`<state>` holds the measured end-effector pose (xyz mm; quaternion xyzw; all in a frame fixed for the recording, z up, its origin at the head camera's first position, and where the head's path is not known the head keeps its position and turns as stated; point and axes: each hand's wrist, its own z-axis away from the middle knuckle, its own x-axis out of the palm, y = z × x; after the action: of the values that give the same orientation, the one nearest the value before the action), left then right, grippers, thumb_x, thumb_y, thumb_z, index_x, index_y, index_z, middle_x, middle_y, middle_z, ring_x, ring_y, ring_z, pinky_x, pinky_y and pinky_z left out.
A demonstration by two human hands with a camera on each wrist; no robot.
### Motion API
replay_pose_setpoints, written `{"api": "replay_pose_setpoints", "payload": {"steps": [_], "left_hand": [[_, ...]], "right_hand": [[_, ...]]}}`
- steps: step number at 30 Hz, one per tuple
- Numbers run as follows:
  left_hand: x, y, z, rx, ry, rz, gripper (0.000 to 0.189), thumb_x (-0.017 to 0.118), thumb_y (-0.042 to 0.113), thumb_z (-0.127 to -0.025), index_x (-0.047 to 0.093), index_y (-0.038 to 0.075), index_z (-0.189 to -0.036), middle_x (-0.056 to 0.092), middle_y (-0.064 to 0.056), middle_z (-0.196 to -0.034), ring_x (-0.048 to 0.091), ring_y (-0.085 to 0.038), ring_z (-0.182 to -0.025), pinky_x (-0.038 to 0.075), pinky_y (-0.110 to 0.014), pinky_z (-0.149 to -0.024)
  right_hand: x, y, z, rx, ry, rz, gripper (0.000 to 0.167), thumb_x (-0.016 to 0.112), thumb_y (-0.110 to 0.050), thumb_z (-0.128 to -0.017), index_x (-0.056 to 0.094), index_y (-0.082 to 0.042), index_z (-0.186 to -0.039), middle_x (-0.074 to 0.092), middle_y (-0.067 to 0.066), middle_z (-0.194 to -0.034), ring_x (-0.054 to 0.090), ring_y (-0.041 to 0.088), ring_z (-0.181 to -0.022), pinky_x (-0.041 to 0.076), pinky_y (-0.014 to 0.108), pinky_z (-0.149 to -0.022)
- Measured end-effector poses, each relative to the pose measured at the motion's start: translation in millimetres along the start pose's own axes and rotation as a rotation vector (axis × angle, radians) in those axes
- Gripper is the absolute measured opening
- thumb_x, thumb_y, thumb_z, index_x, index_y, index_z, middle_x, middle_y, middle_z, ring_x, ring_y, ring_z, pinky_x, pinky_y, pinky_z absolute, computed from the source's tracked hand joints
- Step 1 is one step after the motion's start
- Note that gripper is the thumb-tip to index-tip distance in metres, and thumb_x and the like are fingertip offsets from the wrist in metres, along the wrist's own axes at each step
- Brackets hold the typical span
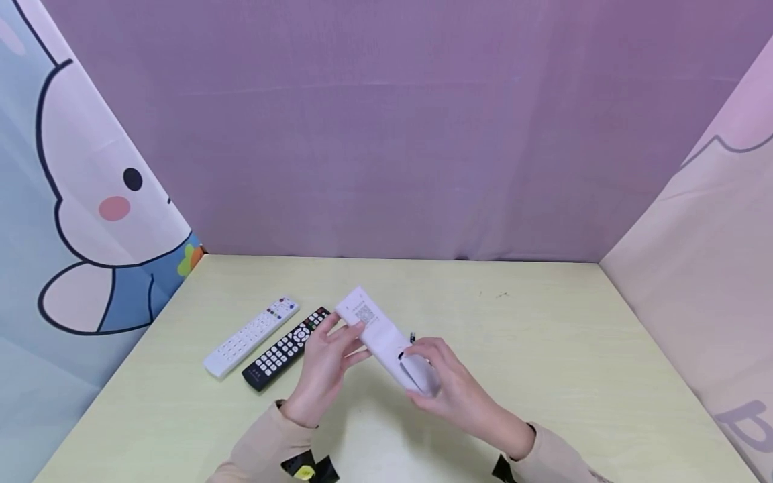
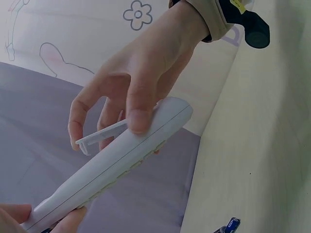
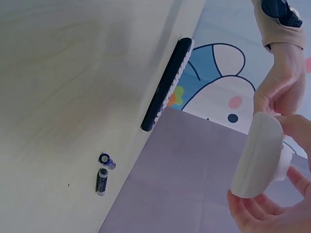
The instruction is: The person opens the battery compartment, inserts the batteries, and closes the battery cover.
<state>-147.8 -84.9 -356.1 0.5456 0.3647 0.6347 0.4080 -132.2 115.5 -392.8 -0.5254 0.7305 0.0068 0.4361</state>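
Note:
A white remote control (image 1: pixel 380 335) is held above the table with its back, printed with a QR code, facing up. My left hand (image 1: pixel 329 355) grips its far end between thumb and fingers. Around the near end, my right hand (image 1: pixel 449 382) has its thumb on one side and fingers on the other. The battery cover (image 2: pixel 104 133) stands tilted up from the remote's back, its tabbed end raised beside a right-hand fingertip. Two small batteries, one (image 3: pixel 101 182) upper end pale and the other (image 3: pixel 107 161) blue, lie on the table close together.
Left of my hands, a black remote control (image 1: pixel 280 352) and another white remote control (image 1: pixel 250 337) lie side by side, buttons up. A purple cloth (image 1: pixel 386 134) hangs behind the table (image 1: pixel 543 322), and printed cloths flank it on both sides.

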Motion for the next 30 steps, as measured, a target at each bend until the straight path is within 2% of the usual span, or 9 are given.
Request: {"api": "replay_pose_setpoints", "payload": {"steps": [4, 8, 13, 18, 21, 26, 30], "left_hand": [[0.0, -0.4, -0.2, -0.002, 0.005, 0.003, 0.046, 0.054, -0.002, -0.083, 0.038, 0.000, -0.127, 0.062, -0.012, -0.097, 0.064, -0.017, -0.077, 0.055, -0.030, -0.071], [-0.1, -0.7, 0.2, -0.002, 0.013, 0.002, 0.047, 0.054, -0.001, -0.083, 0.037, 0.000, -0.127, 0.062, -0.014, -0.099, 0.064, -0.017, -0.078, 0.055, -0.031, -0.072], [-0.9, -1.8, 0.0, -0.006, 0.026, 0.013, 0.047, 0.054, -0.001, -0.084, 0.037, -0.001, -0.127, 0.061, -0.015, -0.100, 0.064, -0.018, -0.080, 0.054, -0.032, -0.074], [-1.4, -3.1, -0.3, -0.011, 0.037, 0.024, 0.047, 0.053, -0.001, -0.084, 0.036, -0.001, -0.128, 0.062, -0.014, -0.099, 0.064, -0.018, -0.079, 0.055, -0.031, -0.073], [-1.5, -3.5, -0.2, -0.011, 0.041, 0.033, 0.048, 0.053, -0.002, -0.084, 0.035, -0.001, -0.128, 0.062, -0.013, -0.098, 0.064, -0.018, -0.079, 0.055, -0.032, -0.073], [-2.6, -3.2, 0.0, -0.012, 0.040, 0.043, 0.048, 0.052, -0.002, -0.084, 0.034, -0.001, -0.129, 0.061, -0.015, -0.101, 0.064, -0.019, -0.080, 0.054, -0.032, -0.074], [-3.9, -2.4, 0.8, -0.016, 0.040, 0.040, 0.049, 0.053, -0.001, -0.084, 0.034, -0.001, -0.129, 0.060, -0.015, -0.104, 0.063, -0.019, -0.083, 0.054, -0.031, -0.076]], "right_hand": [[0, -1, -0.6, 0.037, 0.045, -0.016, 0.054, 0.076, -0.008, -0.063, 0.051, -0.011, -0.111, 0.047, 0.010, -0.112, 0.049, 0.022, -0.099, 0.051, 0.035, -0.078], [2, -1, -0.7, 0.032, 0.125, -0.053, 0.051, 0.077, -0.003, -0.060, 0.055, -0.009, -0.107, 0.050, 0.010, -0.107, 0.050, 0.023, -0.097, 0.051, 0.036, -0.080], [2, -6, -2.2, 0.085, 0.191, -0.097, 0.047, 0.077, 0.002, -0.057, 0.057, -0.006, -0.099, 0.052, 0.010, -0.099, 0.052, 0.021, -0.087, 0.052, 0.031, -0.071], [-6, -25, -11.1, 0.149, 0.240, -0.154, 0.040, 0.075, 0.008, -0.056, 0.058, -0.001, -0.091, 0.051, 0.013, -0.091, 0.050, 0.020, -0.073, 0.048, 0.021, -0.063], [-9, -34, -15.0, 0.177, 0.265, -0.189, 0.037, 0.074, 0.011, -0.057, 0.058, 0.001, -0.089, 0.050, 0.013, -0.088, 0.049, 0.020, -0.071, 0.047, 0.023, -0.061], [-2, -24, -9.1, 0.229, 0.279, -0.253, 0.035, 0.074, 0.009, -0.060, 0.060, -0.001, -0.090, 0.050, 0.009, -0.088, 0.047, 0.017, -0.070, 0.047, 0.025, -0.060], [7, -10, -1.9, 0.241, 0.272, -0.285, 0.035, 0.073, 0.008, -0.062, 0.061, -0.003, -0.092, 0.049, 0.006, -0.089, 0.047, 0.014, -0.072, 0.045, 0.021, -0.061]]}}
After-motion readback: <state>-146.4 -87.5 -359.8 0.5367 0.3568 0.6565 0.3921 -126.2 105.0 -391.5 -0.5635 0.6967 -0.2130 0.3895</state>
